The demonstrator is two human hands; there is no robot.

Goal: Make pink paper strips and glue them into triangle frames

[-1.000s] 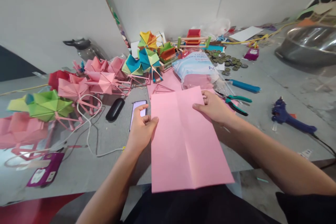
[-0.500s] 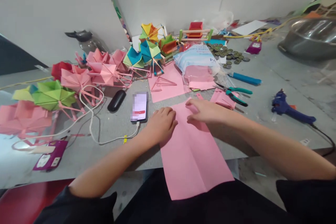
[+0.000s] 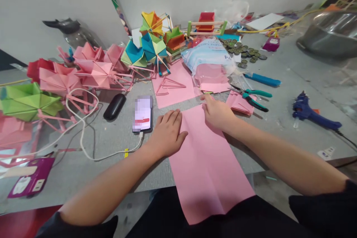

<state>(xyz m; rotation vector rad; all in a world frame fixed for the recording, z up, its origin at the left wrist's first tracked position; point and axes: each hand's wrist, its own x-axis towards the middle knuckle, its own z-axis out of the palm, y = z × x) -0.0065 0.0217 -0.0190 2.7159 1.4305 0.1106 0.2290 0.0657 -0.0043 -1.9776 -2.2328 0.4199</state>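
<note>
A long sheet of pink paper [image 3: 206, 163] with a faint lengthwise crease lies on the grey table, its near end hanging over the front edge above my lap. My left hand [image 3: 170, 132] rests palm down on the sheet's upper left side, fingers stretched out and thumb apart. At the upper right corner is my right hand [image 3: 219, 113], touching the paper with its index finger extended; the other fingers are partly hidden. Just left of my left hand lies a phone [image 3: 143, 113] plugged into a white cable [image 3: 104, 158]. Beyond my right hand are folded pink papers [image 3: 240, 103].
Pink folded-paper models [image 3: 96, 72] crowd the left, with a black case [image 3: 114, 107] nearby. Pliers [image 3: 251, 96], a blue-handled tool [image 3: 263, 79] and a blue glue gun [image 3: 314, 113] lie right. Behind stand a paper packet [image 3: 209, 55], coins [image 3: 245, 52] and a metal bowl [image 3: 331, 37].
My left hand has flattened and spread its fingers on the sheet. My right hand has moved to the paper's upper right corner. The camera view has shifted a little.
</note>
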